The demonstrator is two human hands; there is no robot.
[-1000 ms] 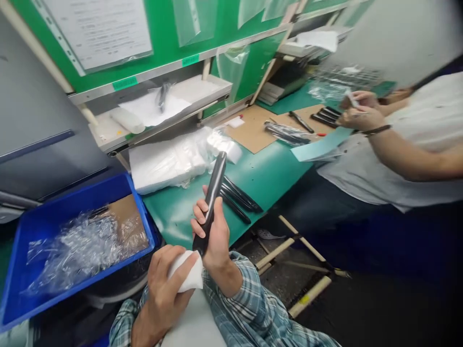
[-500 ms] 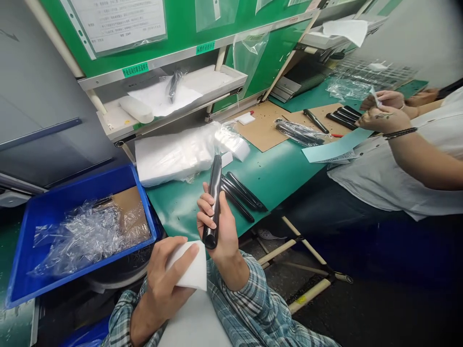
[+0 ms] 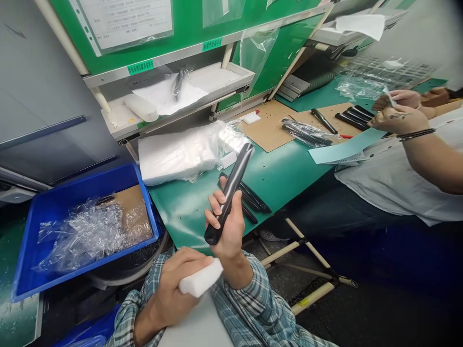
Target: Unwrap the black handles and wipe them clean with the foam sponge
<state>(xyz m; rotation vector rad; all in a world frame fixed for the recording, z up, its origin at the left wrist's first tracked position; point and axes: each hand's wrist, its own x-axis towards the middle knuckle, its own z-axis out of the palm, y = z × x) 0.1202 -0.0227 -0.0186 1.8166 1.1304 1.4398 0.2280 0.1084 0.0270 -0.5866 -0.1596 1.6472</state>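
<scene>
My right hand (image 3: 233,229) is wrapped round a glossy black tapered handle-like piece (image 3: 231,193), its far end pointing up and to the right. Below and to the left, my left hand (image 3: 170,284) grips a folded white foam-like pad (image 3: 202,278), which is apart from the black piece. Behind my right hand, several similar black pieces (image 3: 256,198) lie on the green table mat (image 3: 173,212), partly hidden by what I hold. Under my hands a pale white surface (image 3: 197,327) covers my lap.
At left, a blue bin (image 3: 25,255) holds crumpled clear plastic (image 3: 90,231) and cardboard. A stack of white sheets (image 3: 173,156) lies at the table's back, beneath a white shelf (image 3: 202,101). To the right, a co-worker's hands (image 3: 401,113) are near more black pieces (image 3: 321,120).
The black piece has tilted, its far end swinging right. My left hand has moved slightly right and turned the white pad. The whole view has shifted a little.
</scene>
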